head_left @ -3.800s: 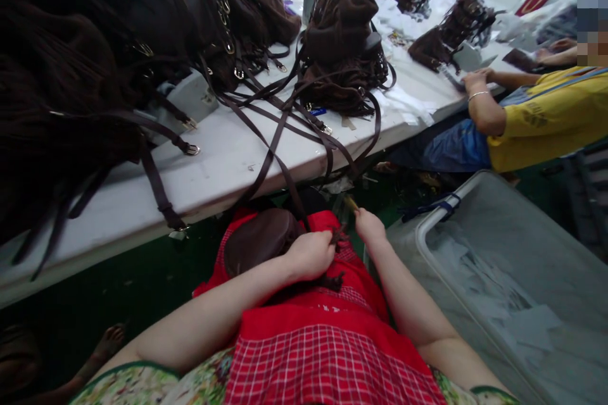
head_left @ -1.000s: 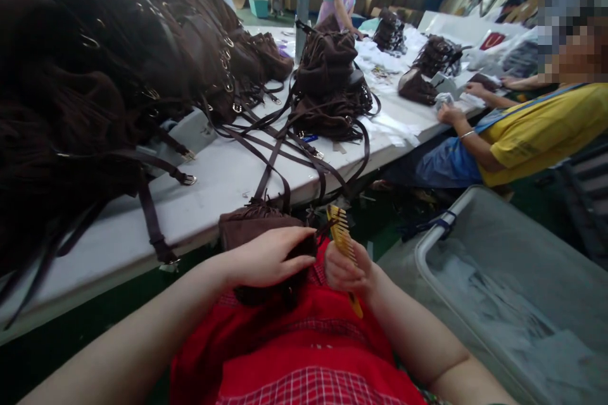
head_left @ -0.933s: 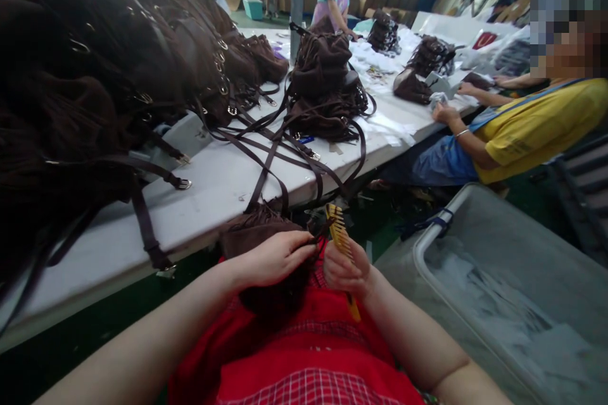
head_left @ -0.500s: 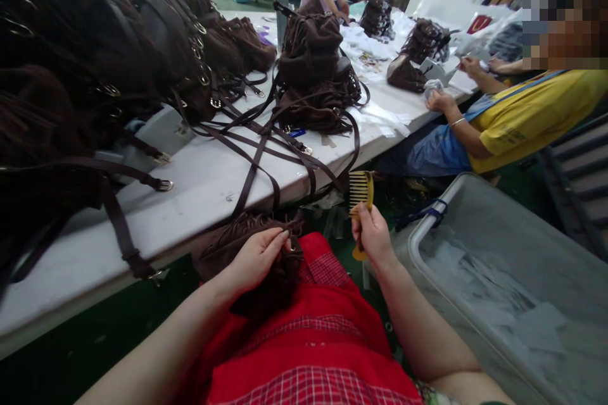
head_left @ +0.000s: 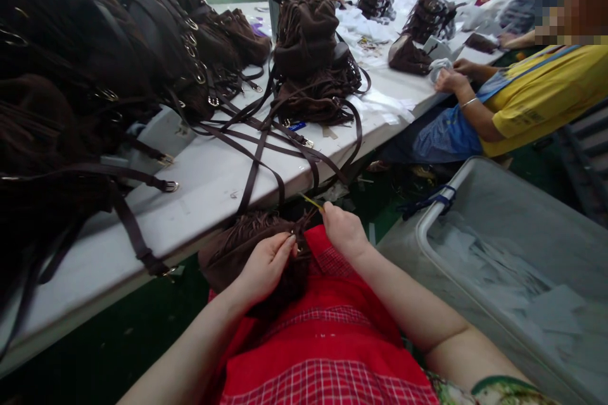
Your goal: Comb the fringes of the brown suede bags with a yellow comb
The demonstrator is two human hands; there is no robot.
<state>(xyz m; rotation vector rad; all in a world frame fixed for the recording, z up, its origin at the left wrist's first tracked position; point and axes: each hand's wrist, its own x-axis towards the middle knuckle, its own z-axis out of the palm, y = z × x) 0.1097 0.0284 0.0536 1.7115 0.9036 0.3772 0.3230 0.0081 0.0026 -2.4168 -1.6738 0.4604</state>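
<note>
Comb's (head_left: pixel 312 202) swung left since half a second ago: it was standing up with its teeth showing, well off to the side, and now it's edge-on, just a thin yellow sliver beside the bag's fringe. Can't tell if the teeth are actually in the strands. Right hand (head_left: pixel 342 228) came over with it, fingers wrapped round the handle. Left hand (head_left: pixel 266 259) has thumb and fingertips pinched together on the near side of the bag (head_left: pixel 221 256), right by a small shiny metal bit.

Bag itself is sitting on the red apron (head_left: pixel 313 345) over the lap, right up against the table edge. Dark brown, smooth-looking on the left side, with a shaggy fringe (head_left: pixel 254 221) along the top and more dark stuff bunched under the left hand, too murky to make out. That hand and wrist hide a good part of it.

Long straps (head_left: pixel 253 171) hang over the table (head_left: pixel 199 158) edge just behind the bag; no idea if any belong to it. Big heap of brown bags (head_left: pixel 109 44) with gold buckles fills the table's left side, with a smaller stack (head_left: pixel 306 44) straight ahead. To the right, a grey bin (head_left: pixel 420 234) with pale scraps (head_left: pixel 555 307) inside crowds the right forearm, and a co-worker in yellow (head_left: pixel 536 98) sits beyond it.
</note>
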